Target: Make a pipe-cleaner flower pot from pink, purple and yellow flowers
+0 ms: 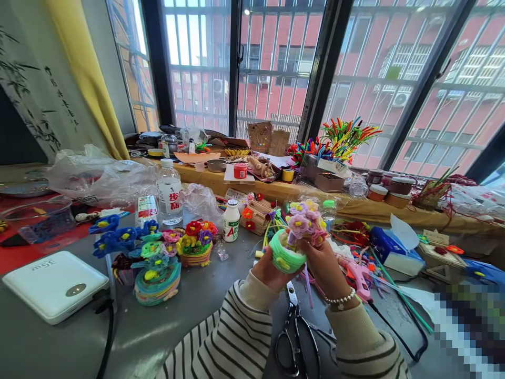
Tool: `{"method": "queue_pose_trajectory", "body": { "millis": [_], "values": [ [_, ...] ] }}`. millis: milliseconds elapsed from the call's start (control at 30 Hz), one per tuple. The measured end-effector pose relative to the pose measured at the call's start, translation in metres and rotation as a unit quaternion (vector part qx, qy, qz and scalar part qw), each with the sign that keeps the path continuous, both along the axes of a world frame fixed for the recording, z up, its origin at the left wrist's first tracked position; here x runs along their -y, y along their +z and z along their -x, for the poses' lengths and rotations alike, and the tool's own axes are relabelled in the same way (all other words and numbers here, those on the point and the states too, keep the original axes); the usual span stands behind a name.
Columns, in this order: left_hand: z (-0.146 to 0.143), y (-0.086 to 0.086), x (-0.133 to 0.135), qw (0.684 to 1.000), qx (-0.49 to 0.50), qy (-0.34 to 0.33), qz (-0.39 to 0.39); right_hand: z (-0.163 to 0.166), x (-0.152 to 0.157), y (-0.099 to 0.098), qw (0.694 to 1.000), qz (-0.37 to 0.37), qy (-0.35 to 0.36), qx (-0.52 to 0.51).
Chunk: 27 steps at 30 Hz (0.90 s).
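Observation:
In the head view my left hand (269, 272) is wrapped round a light green pot (286, 256) that looks coiled from pipe cleaners, and it holds the pot tilted above the table. My right hand (321, 263) grips a bunch of pink, lilac and yellow pipe-cleaner flowers (303, 223) near its base, right at the pot's opening. Whether the stems are inside the pot is hidden by my fingers. Below my hands, large scissors (294, 326) lie on the grey table. A pink glue gun (358, 276) rests to the right of my right hand.
Finished flower pots (158, 279) stand at left, near a white power bank (57, 284) with a black cable. A small white bottle (231, 221) and a water bottle (169, 195) stand behind. A blue tissue pack (396, 247) lies at right. Colourful pipe cleaners (347, 139) fill the windowsill box.

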State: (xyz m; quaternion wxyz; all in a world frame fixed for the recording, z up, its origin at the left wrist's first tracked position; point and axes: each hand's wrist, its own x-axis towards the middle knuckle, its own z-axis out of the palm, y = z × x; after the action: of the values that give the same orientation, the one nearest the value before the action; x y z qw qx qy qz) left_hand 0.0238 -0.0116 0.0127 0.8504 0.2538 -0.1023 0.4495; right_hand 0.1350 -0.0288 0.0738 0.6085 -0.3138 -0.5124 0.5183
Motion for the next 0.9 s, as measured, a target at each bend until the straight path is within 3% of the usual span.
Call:
{"method": "queue_pose_trajectory", "body": {
  "millis": [267, 433, 900],
  "values": [
    [-0.003, -0.004, -0.001, 0.999, -0.015, 0.015, -0.043, 0.005, 0.016, 0.021, 0.995, -0.01, -0.055, 0.078],
    [-0.009, -0.007, -0.002, 0.994, -0.033, 0.083, -0.058, 0.001, 0.012, 0.016, 0.997, -0.02, -0.02, 0.066],
    [-0.005, -0.013, -0.004, 0.995, -0.045, 0.078, -0.048, -0.001, 0.007, 0.004, 0.999, 0.011, -0.002, 0.053]
  ]
}}
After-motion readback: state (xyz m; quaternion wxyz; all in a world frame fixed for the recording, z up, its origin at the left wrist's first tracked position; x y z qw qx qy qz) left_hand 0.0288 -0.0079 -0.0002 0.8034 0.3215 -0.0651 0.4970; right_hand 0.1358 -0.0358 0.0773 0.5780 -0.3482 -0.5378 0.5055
